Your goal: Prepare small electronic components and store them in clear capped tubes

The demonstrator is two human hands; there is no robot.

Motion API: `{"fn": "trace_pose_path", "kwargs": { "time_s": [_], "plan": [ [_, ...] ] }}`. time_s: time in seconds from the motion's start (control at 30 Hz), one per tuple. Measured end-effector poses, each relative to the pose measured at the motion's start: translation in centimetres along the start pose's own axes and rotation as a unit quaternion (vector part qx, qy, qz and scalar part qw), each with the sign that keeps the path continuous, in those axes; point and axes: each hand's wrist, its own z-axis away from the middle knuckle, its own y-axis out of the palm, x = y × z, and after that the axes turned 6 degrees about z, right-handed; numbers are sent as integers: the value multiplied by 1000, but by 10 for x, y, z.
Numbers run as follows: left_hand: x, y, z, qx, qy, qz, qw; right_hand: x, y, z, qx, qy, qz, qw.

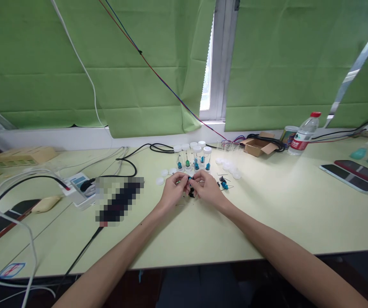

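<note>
My left hand (175, 189) and my right hand (207, 187) meet over the table, fingers pinched together on a small blue and black part (190, 179). The fingers cover most of it, so its exact kind does not show. Just below the fingertips is a small black piece (191, 193); whether it touches them I cannot tell. Behind my hands stand several clear tubes with white caps (197, 149), holding small blue or green pieces on thin stems. Right of my right hand lie loose blue and dark pieces (224, 185) with thin metal pins.
White round caps (225, 165) lie right of the tubes, more caps (164, 173) to the left. Farther right are an open cardboard box (257, 147), a water bottle (303, 136) and two phones (349, 178). A power strip (80, 191) and cables occupy the left side.
</note>
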Motion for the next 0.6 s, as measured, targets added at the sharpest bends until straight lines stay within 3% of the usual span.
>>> {"fn": "trace_pose_path", "kwargs": {
  "time_s": [0.6],
  "plan": [
    [0, -1, 0, 55, 11, 3, 998, 14, -3, 2, 30, 16, 52, 998]
  ]
}}
